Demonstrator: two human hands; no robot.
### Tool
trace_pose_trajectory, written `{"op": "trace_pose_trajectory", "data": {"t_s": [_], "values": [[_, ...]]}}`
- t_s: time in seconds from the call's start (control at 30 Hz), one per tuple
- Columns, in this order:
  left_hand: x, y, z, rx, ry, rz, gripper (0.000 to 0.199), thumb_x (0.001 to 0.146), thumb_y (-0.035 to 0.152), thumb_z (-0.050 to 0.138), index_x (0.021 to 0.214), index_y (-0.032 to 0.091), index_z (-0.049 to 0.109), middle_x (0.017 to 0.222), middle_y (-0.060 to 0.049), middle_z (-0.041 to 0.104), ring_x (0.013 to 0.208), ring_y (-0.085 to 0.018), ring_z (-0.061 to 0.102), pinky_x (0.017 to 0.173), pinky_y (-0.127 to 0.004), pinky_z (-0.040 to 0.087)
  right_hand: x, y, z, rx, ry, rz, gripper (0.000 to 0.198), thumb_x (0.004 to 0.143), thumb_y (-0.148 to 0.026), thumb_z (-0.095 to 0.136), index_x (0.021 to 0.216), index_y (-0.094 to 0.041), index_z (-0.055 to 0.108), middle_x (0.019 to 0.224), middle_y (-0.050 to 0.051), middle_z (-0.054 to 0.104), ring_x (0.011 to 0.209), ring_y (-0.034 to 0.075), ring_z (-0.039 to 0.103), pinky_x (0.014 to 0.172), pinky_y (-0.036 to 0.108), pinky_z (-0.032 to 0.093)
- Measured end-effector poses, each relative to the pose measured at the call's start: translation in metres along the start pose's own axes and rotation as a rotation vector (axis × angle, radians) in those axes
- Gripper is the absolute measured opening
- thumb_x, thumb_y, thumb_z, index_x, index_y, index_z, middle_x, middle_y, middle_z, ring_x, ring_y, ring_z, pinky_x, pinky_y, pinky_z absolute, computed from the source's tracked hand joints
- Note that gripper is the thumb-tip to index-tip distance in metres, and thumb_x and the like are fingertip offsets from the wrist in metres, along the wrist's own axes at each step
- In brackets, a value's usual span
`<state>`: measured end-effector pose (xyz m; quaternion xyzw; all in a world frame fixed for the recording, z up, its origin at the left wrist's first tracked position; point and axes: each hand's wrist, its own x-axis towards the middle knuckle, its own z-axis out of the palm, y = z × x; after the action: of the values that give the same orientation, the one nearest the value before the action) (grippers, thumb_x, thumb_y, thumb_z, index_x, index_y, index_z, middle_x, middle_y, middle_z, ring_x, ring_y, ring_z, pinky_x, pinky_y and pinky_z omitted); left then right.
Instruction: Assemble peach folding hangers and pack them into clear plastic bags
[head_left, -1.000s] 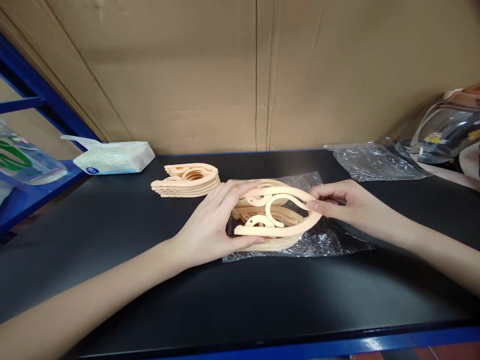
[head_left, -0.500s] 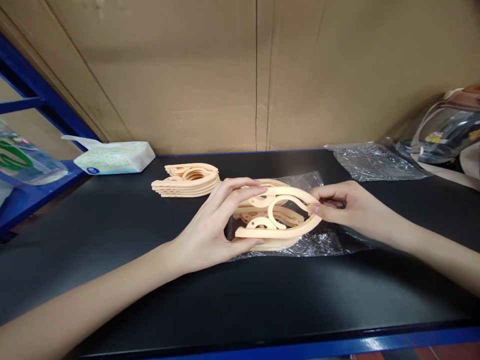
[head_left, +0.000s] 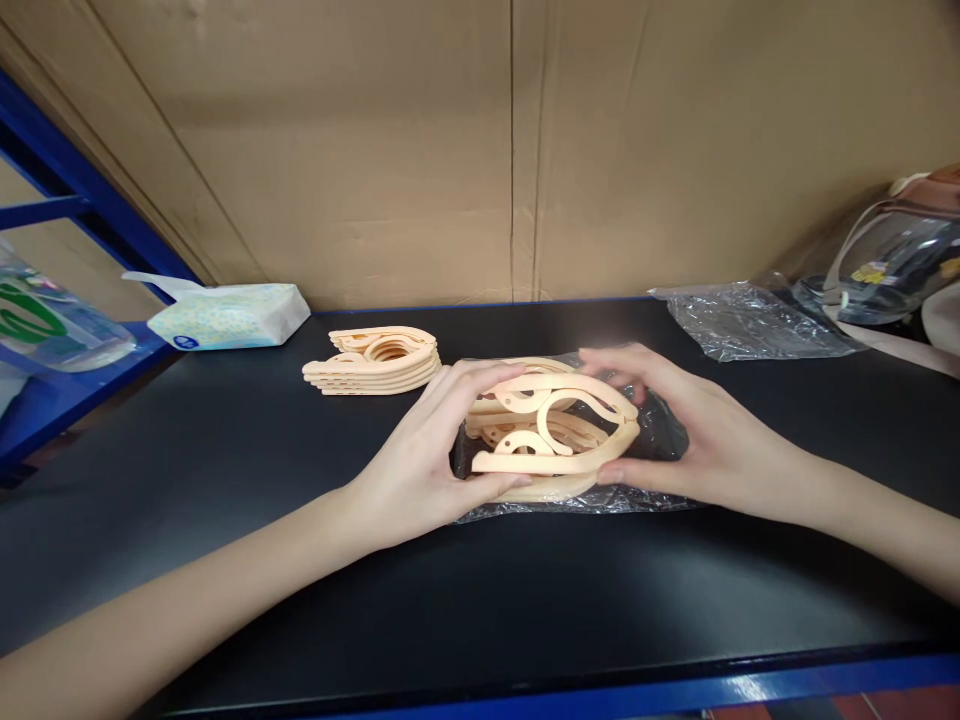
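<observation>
I take the step in hand to be steadying the beige folded hanger [head_left: 540, 464] on top of the similar pieces [head_left: 559, 490] under it; to my eye the next move calls for light, even pressure from both sides, so the layers don't skid over one another. The hanger is smooth and pale, its two slim arms meeting at a rounded tip on my right, with a curled hook tucked between them and small round holes near their inner ends.

My left grip [head_left: 416, 450] is part-closed across the split end, fingers over the far arm, thumb at the near one. My right grip [head_left: 701, 430] is spread wider about the tip, thumb at the near edge; whether its blurred fingers bear on the far side, I can't tell.

Crinkled clear film [head_left: 630, 500] lies beneath, on the black surface [head_left: 450, 610]. Beyond my left fingers sits a neat stack [head_left: 375, 378] of matching hangers.
</observation>
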<state>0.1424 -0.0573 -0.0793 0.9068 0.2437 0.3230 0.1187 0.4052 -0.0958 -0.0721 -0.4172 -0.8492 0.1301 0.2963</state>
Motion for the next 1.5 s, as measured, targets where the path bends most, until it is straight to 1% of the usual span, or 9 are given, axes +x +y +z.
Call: {"op": "trace_pose_trajectory", "data": {"t_s": [0.13, 0.3, 0.4, 0.5, 0.63, 0.73, 0.93, 1.33, 1.5], "values": [[-0.001, 0.006, -0.001, -0.002, 0.003, 0.009, 0.065, 0.081, 0.037, 0.071, 0.135, 0.027, 0.036, 0.134, -0.008, 0.052, 0.117, -0.025, 0.053, 0.096, -0.039, 0.047, -0.003, -0.008, 0.004, -0.158, -0.026, -0.124, 0.075, 0.080, -0.045, 0.068, 0.143, -0.031, 0.031, 0.140, 0.009, 0.047, 0.126, 0.029, 0.046, 0.101, 0.044, 0.043], [-0.002, 0.005, -0.002, 0.010, -0.042, -0.013, 0.085, 0.078, 0.045, 0.073, 0.145, 0.030, 0.023, 0.145, -0.010, 0.042, 0.130, -0.029, 0.043, 0.108, -0.046, 0.038, -0.001, -0.011, -0.001, -0.180, 0.010, -0.147, 0.073, 0.077, -0.043, 0.070, 0.139, -0.030, 0.034, 0.134, 0.008, 0.052, 0.122, 0.030, 0.051, 0.100, 0.044, 0.045], [-0.003, -0.003, -0.002, 0.030, -0.097, -0.108, 0.094, 0.078, 0.050, 0.070, 0.150, 0.027, 0.014, 0.154, -0.013, 0.028, 0.140, -0.032, 0.031, 0.113, -0.051, 0.032, 0.003, 0.003, -0.023, -0.181, 0.078, -0.046, 0.073, 0.074, -0.045, 0.072, 0.136, -0.030, 0.037, 0.132, 0.008, 0.052, 0.119, 0.030, 0.052, 0.100, 0.043, 0.045], [-0.004, -0.013, 0.000, 0.051, -0.152, -0.185, 0.083, 0.086, 0.051, 0.060, 0.150, 0.024, 0.015, 0.156, -0.012, 0.025, 0.143, -0.029, 0.025, 0.116, -0.051, 0.025, 0.003, 0.029, -0.058, -0.181, 0.102, 0.097, 0.073, 0.075, -0.048, 0.070, 0.137, -0.028, 0.037, 0.132, 0.010, 0.051, 0.120, 0.028, 0.051, 0.104, 0.041, 0.041], [-0.005, -0.022, 0.001, 0.064, -0.223, -0.247, 0.076, 0.091, 0.053, 0.051, 0.150, 0.022, 0.015, 0.158, -0.010, 0.021, 0.146, -0.028, 0.016, 0.118, -0.051, 0.020, -0.004, 0.061, -0.097, -0.169, 0.032, 0.269, 0.071, 0.072, -0.058, 0.070, 0.130, -0.027, 0.039, 0.128, 0.013, 0.053, 0.120, 0.028, 0.052, 0.094, 0.038, 0.046], [-0.005, -0.023, 0.001, 0.069, -0.271, -0.256, 0.075, 0.092, 0.053, 0.049, 0.151, 0.021, 0.014, 0.158, -0.011, 0.020, 0.147, -0.027, 0.013, 0.118, -0.050, 0.020, -0.010, 0.069, -0.106, -0.184, -0.092, 0.361, 0.064, 0.069, -0.054, 0.073, 0.119, -0.028, 0.043, 0.127, 0.013, 0.054, 0.107, 0.026, 0.059, 0.083, 0.037, 0.049], [-0.004, -0.021, 0.000, 0.043, -0.297, -0.246, 0.074, 0.092, 0.053, 0.047, 0.151, 0.021, 0.016, 0.157, -0.013, 0.022, 0.146, -0.029, 0.014, 0.117, -0.053, 0.022, -0.006, 0.060, -0.087, -0.098, -0.310, 0.379, 0.050, 0.074, -0.037, 0.070, 0.115, -0.028, 0.043, 0.119, 0.012, 0.057, 0.095, 0.024, 0.062, 0.073, 0.034, 0.051], [-0.007, -0.028, 0.002, 0.019, -0.320, -0.234, 0.073, 0.093, 0.050, 0.048, 0.151, 0.021, 0.014, 0.157, -0.011, 0.024, 0.147, -0.026, 0.015, 0.118, -0.049, 0.022, 0.005, 0.037, -0.015, 0.157, -0.205, 0.212, 0.065, 0.071, -0.049, 0.074, 0.123, -0.026, 0.041, 0.130, 0.010, 0.053, 0.114, 0.030, 0.055, 0.091, 0.045, 0.051], [-0.007, -0.029, 0.002, 0.000, -0.310, -0.226, 0.071, 0.093, 0.048, 0.050, 0.150, 0.024, 0.016, 0.156, -0.010, 0.025, 0.146, -0.028, 0.017, 0.117, -0.051, 0.024, 0.007, 0.042, -0.022, 0.127, -0.238, 0.175, 0.077, 0.072, -0.050, 0.073, 0.135, -0.027, 0.035, 0.131, 0.011, 0.057, 0.116, 0.030, 0.054, 0.097, 0.048, 0.045]]}}
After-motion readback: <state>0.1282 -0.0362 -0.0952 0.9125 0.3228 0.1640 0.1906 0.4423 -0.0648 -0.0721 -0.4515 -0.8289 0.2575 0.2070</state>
